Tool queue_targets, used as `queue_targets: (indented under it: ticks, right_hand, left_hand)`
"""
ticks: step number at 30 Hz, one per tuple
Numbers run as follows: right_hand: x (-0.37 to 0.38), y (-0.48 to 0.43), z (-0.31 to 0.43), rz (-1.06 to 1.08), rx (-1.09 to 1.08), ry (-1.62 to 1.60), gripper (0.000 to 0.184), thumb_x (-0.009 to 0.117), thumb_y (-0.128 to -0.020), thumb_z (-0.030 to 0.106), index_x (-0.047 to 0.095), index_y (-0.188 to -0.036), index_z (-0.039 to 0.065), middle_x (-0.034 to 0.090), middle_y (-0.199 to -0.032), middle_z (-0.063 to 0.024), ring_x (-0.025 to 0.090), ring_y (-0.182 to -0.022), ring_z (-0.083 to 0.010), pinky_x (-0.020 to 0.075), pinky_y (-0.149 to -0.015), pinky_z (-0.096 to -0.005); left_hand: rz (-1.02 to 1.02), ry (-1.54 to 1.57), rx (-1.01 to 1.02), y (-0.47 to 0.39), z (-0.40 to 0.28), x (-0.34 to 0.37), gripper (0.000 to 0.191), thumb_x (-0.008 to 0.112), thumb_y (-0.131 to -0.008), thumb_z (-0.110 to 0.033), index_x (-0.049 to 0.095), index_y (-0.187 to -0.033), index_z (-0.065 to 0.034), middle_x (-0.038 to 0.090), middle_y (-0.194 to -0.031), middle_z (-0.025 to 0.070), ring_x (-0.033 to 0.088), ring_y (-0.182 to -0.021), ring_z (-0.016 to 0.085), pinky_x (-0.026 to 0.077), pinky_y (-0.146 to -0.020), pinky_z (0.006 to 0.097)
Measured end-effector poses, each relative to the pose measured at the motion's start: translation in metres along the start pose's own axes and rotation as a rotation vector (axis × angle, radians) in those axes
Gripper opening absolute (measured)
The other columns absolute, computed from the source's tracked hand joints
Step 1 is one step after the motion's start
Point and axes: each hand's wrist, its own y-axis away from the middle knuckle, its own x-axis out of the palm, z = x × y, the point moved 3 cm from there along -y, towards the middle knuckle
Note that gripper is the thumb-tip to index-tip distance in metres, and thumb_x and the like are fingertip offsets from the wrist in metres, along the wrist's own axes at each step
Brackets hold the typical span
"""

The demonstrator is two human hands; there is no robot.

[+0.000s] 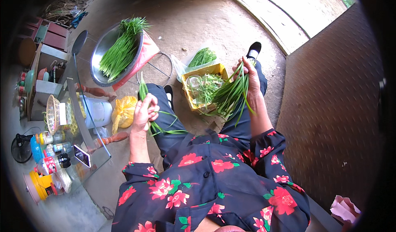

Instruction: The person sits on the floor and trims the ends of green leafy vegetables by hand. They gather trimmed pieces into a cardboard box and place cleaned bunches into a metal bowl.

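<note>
My left hand [144, 112] is closed around a small bunch of green chives [143, 89], whose tips poke out above the fist and trail below it over my left thigh. In my right hand [250, 74] is a larger bunch of chives [227, 96], its long leaves hanging down and to the left. Those leaves partly cover a yellow-edged cardboard box [193, 107] between my knees. Inside the box lie loose chive trimmings [208, 85] and what look like clear plastic containers [194, 82]. Just beyond it, more chives [202, 57] sit in a clear plastic bag [181, 65].
To the left, a metal basin [96, 63] piled with chives [122, 52] rests on a stand. Nearby are a yellow plastic bag [124, 109], a white bucket [100, 111] and a glass-topped table [92, 167] bearing bottles and a phone [82, 155]. A metal door [328, 108] stands at right.
</note>
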Motion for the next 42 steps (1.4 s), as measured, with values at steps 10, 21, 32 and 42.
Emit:
queue_targets:
  ticks: [10, 21, 32, 42]
  right_hand:
    - [0.035, 0.020, -0.064, 0.035, 0.167, 0.475, 0.026, 0.072, -0.091, 0.029, 0.065, -0.093, 0.004, 0.042, -0.058, 0.0096, 0.036, -0.048, -0.0033, 0.0289, -0.046, -0.0227]
    - [0.033, 0.032, -0.082, 0.066, 0.123, 0.741, 0.019, 0.073, -0.089, 0.026, 0.068, -0.089, 0.007, 0.053, -0.068, 0.0071, 0.043, -0.058, -0.0027, 0.0316, -0.052, -0.0215]
    - [0.028, 0.033, -0.087, 0.151, 0.236, 0.588, 0.016, 0.067, -0.091, 0.022, 0.066, -0.088, 0.006, 0.048, -0.064, 0.0081, 0.042, -0.056, -0.0037, 0.0330, -0.051, -0.0223]
    - [0.015, 0.033, -0.103, 0.100, 0.427, 0.390, 0.021, 0.064, -0.094, 0.026, 0.066, -0.099, 0.006, 0.042, -0.059, 0.0109, 0.037, -0.050, -0.0026, 0.0302, -0.046, -0.0192]
  left_hand:
    - [0.204, -0.278, 0.076, -0.036, 0.014, 0.113, 0.022, 0.068, -0.095, -0.024, 0.069, -0.102, -0.0031, 0.047, -0.063, -0.0093, 0.037, -0.047, -0.001, 0.026, -0.041, 0.0170]
    - [0.050, -0.246, 0.046, -0.036, 0.028, 0.108, 0.013, 0.071, -0.089, -0.018, 0.067, -0.082, -0.0080, 0.046, -0.059, -0.0105, 0.036, -0.043, -0.001, 0.026, -0.039, 0.0179]
    - [0.142, -0.003, -0.192, -0.034, 0.034, 0.097, 0.016, 0.066, -0.090, -0.024, 0.065, -0.082, -0.0096, 0.046, -0.059, -0.0094, 0.037, -0.045, 0.000, 0.024, -0.040, 0.0182]
    - [0.191, 0.138, -0.294, -0.033, 0.036, 0.097, 0.020, 0.053, -0.097, -0.017, 0.054, -0.079, -0.0080, 0.032, -0.055, -0.0116, 0.029, -0.043, -0.001, 0.023, -0.037, 0.0176]
